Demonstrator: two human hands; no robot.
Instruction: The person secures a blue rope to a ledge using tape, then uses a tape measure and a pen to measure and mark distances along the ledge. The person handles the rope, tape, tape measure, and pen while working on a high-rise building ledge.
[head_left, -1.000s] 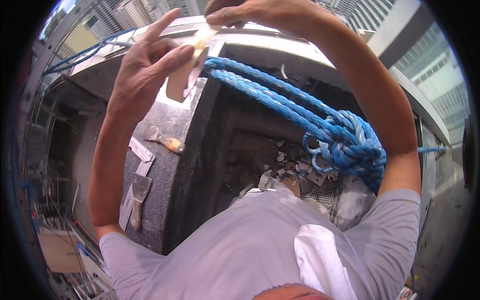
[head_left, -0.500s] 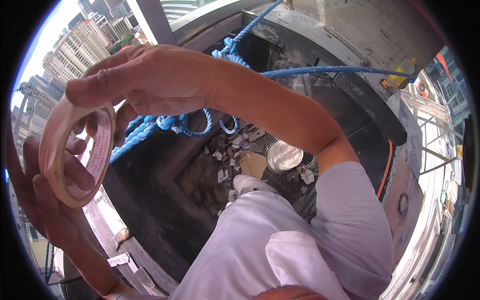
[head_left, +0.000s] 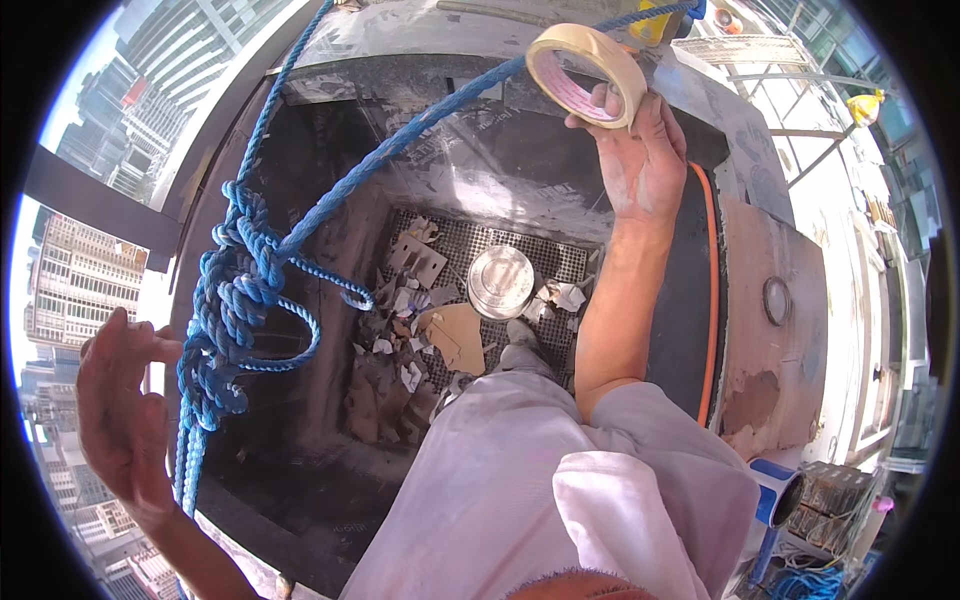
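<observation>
One o'clock: our right hand (head_left: 645, 165) gripped a pale tape roll (head_left: 600, 45) by its rim | Eight o'clock: our left hand (head_left: 125, 410), empty, fingers parted, hung beside knotted blue rope (head_left: 240, 290) | Risk: a slipped pinch, we judged, could drop it among scraps (head_left: 455, 338) below

High-rise work site; knotted blue rope (head_left: 240, 275); floor scraps (head_left: 455, 338); city towers (head_left: 85, 275) outside

The left hand (head_left: 125, 425) has released the masking-tape roll (head_left: 612, 60); the right hand (head_left: 643, 165) alone has carried it from left to right of the blue rope knot (head_left: 240, 290).
</observation>
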